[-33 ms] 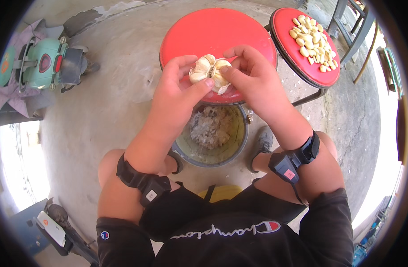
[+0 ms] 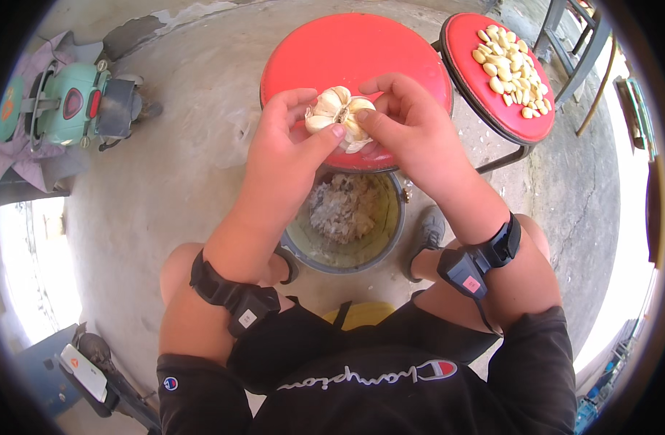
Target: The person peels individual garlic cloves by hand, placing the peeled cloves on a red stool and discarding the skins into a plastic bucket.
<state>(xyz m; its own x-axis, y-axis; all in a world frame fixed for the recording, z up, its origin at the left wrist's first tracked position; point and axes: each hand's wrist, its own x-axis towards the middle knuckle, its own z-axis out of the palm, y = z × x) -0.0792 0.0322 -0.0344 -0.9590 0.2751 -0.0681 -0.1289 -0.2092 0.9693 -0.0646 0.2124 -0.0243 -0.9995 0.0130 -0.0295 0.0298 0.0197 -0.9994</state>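
Note:
A garlic bulb (image 2: 337,116), its cloves spread apart around the central stem, is held between my two hands over the near part of a round red stool (image 2: 354,51). My left hand (image 2: 292,127) grips its left side, thumb across the front and fingers behind. On the other side my right hand (image 2: 394,119) has its thumb pressed on the cloves, with the fingers curled around the back. Loose papery skin hangs at the lower edge of the bulb. Many peeled garlic cloves (image 2: 510,69) lie on a second red stool (image 2: 463,54) to the right.
Below the stool's near edge, a grey bucket (image 2: 347,267) between my feet holds a heap of garlic skins (image 2: 343,210). Bits of skin dot the floor. A green scooter-like machine (image 2: 68,105) stands at the left, and a grey metal frame (image 2: 579,47) at the far right.
The garlic bulb and my hands have shifted very slightly to the left. Both hands keep their hold, and the stools, cloves and bucket stay where they were.

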